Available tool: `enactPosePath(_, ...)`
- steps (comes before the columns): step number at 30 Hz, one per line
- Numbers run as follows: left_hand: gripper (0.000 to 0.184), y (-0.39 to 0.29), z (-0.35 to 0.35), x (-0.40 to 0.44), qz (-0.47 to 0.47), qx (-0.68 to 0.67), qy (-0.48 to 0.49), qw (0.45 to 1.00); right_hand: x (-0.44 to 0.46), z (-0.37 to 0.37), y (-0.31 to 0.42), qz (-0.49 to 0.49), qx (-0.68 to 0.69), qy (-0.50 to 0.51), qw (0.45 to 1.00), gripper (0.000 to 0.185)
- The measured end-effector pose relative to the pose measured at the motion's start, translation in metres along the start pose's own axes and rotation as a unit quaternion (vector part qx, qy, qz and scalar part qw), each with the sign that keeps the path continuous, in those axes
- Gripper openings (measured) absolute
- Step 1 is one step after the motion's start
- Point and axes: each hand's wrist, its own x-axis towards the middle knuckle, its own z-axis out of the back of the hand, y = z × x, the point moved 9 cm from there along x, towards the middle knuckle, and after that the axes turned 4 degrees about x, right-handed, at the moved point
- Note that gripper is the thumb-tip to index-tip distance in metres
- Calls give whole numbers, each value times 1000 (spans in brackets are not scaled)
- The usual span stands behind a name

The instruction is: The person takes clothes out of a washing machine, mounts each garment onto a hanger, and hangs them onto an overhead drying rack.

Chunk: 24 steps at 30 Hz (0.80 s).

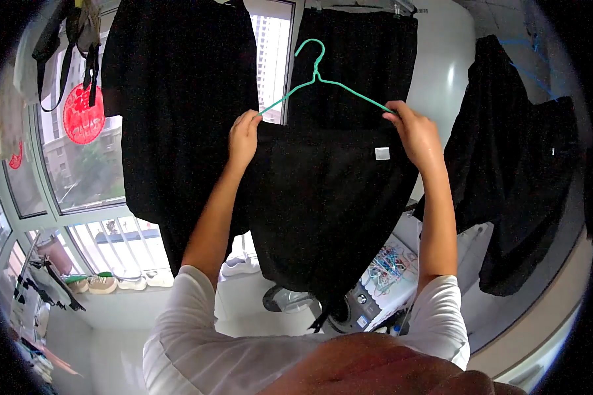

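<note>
A black garment (323, 197) with a small white label hangs spread out between my two hands, below a green wire hanger (315, 78). My left hand (244, 137) is closed on the garment's upper left corner and the hanger's left end. On the other side, my right hand (415, 135) pinches the hanger's right end together with the garment's edge. The hanger's hook points up and hangs on nothing. Both sets of fingertips are partly hidden by cloth.
Large black garments hang at the left (184, 99), behind the hanger (356, 66) and at the right (514, 171). Colourful hangers (389, 268) lie on a washing machine (359, 309) below. Shoes (102, 283) line the window ledge.
</note>
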Motion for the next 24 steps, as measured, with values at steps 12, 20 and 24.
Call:
enactPosePath(12,18,19,-9,29,8,-28,-12,999,33,-15,19,1,-26,-66,997,19)
enactPosePath(20,12,36,-8,46,25,-54,-37,998,45,-14,32,31,-9,-55,998,19)
enactPosePath(24,11,39,10,44,55,-35,-111,992,36,-3,37,33,66,-53,996,20)
